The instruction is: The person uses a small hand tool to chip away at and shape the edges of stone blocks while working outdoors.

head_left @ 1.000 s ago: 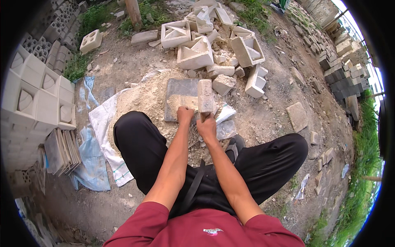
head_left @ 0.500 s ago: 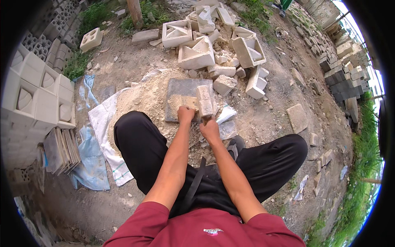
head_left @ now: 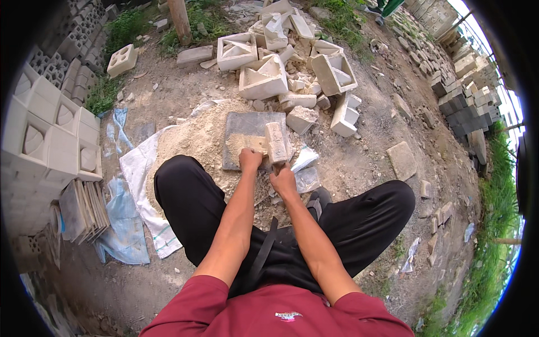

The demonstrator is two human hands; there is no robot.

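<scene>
My right hand (head_left: 283,181) is closed round the short dark handle of a mallet (head_left: 275,141). Its chunky, dust-covered head lies over the right part of a dark grey square slab (head_left: 239,124). Just left of the mallet, my left hand (head_left: 250,159) is closed at the slab's near edge, with its fingertips beside tan crumbs and what may be a small pale piece. What it grips is hidden. Sandy crushed rubble (head_left: 193,135) is heaped on a white woven sack (head_left: 137,165) left of the slab.
Broken cream blocks (head_left: 264,77) are piled beyond the slab. Patterned blocks (head_left: 56,135) stand stacked at the left, above leaning flat boards (head_left: 84,205) and a blue sheet (head_left: 122,224). A wooden post (head_left: 179,22) rises at the back. A person's leg (head_left: 387,8) shows far off.
The view has shifted slightly. Both hands stay at the slab in nearly the same pose, and the mallet head remains over its right part.
</scene>
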